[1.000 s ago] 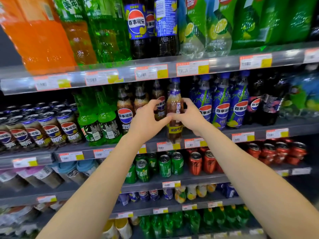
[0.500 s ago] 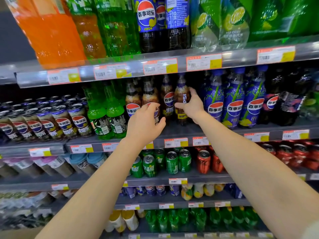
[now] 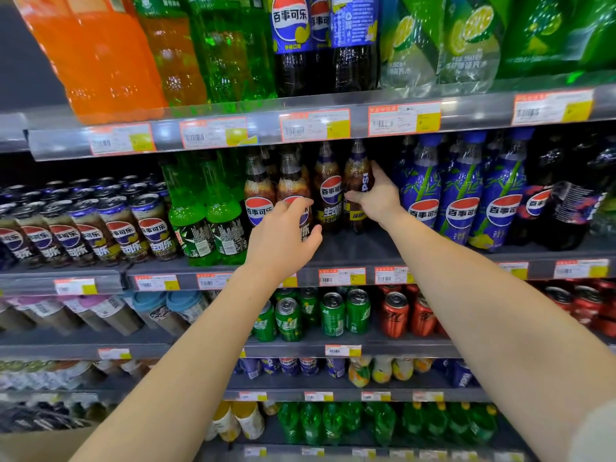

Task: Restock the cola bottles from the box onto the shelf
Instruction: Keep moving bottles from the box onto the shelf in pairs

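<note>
A row of brown cola bottles with blue-red labels stands on the middle shelf [image 3: 360, 251]. My right hand [image 3: 375, 198] grips the rightmost cola bottle [image 3: 357, 171] from its right side, thumb across the label. My left hand [image 3: 283, 233] curls round the lower part of the second cola bottle [image 3: 289, 176] from the left, fingers over the label and thumb on its right side. Between them a third cola bottle [image 3: 330, 191] stands untouched. A tan corner of the cardboard box [image 3: 40, 445] shows at the bottom left.
Green soda bottles [image 3: 206, 221] and cola cans [image 3: 126, 235] stand to the left, blue-wrapped bottles [image 3: 460, 201] to the right. The upper shelf rail with price tags [image 3: 313, 125] hangs just above the bottle caps. Green and red cans [image 3: 356, 311] fill the shelf below.
The bottle that both hands held at the shelf front now stands back in the row under my right hand. My left hand has moved left onto the second bottle.
</note>
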Action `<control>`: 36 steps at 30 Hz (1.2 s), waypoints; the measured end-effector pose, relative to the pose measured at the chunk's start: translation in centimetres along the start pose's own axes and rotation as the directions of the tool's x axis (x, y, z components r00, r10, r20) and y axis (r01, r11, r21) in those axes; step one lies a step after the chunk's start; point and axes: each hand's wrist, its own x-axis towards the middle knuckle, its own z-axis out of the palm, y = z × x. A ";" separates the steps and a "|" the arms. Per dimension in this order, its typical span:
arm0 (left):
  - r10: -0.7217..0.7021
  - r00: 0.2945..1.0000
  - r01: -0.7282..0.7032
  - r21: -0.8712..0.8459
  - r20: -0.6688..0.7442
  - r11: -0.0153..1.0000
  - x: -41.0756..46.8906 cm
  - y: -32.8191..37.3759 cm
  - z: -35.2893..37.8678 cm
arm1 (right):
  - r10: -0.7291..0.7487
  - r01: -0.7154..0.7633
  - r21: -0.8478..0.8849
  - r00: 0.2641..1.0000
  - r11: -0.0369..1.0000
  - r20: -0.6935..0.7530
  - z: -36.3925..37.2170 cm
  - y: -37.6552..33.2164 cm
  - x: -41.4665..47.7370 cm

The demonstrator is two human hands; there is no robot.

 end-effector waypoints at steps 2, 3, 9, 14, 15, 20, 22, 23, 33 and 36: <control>-0.004 1.000 0.004 0.010 0.004 1.000 -0.1 0.0 -0.1 | 0.018 -0.018 -0.009 1.000 1.000 0.004 0.0 -0.2 -0.2; -0.001 1.000 0.001 0.012 0.007 1.000 -0.2 0.0 -0.2 | 0.032 -0.032 -0.018 0.999 0.999 0.001 0.0 -0.2 -0.3; 0.012 0.998 -0.012 0.012 0.055 1.000 -0.9 -0.5 -0.4 | 0.218 -0.224 -0.192 0.975 0.955 -0.051 0.5 -1.1 -2.1; 0.064 0.994 -0.065 0.004 0.086 0.998 -2.1 -1.4 -0.7 | 0.229 -0.250 -0.379 0.968 0.891 -0.101 1.3 -3.1 -6.4; 0.074 0.992 -0.074 -0.002 0.098 0.997 -2.4 -1.6 -0.9 | 0.197 -0.212 -0.435 0.977 0.875 -0.079 1.5 -3.3 -7.5; 0.119 0.970 -0.125 0.011 0.213 0.992 -3.9 -2.7 -1.9 | 0.182 -0.143 -0.500 0.983 0.854 0.029 2.3 -4.7 -12.5; 0.126 0.960 -0.139 0.036 0.249 0.990 -4.6 -3.5 -2.5 | 0.180 -0.122 -0.520 0.982 0.845 0.062 2.6 -5.8 -14.2; 0.121 0.958 -0.138 0.048 0.260 0.989 -5.0 -3.9 -2.8 | 0.175 -0.110 -0.532 0.982 0.840 0.074 2.8 -6.3 -15.0; 0.075 0.959 -0.116 0.137 0.274 0.984 -11.4 -8.6 -8.1 | 0.150 0.067 -0.657 0.952 0.751 0.268 6.1 -12.6 -24.4; 0.050 0.951 -0.111 0.186 0.306 0.976 -14.4 -9.7 -10.2 | 0.162 0.082 -0.655 0.939 0.751 0.303 7.2 -14.1 -28.2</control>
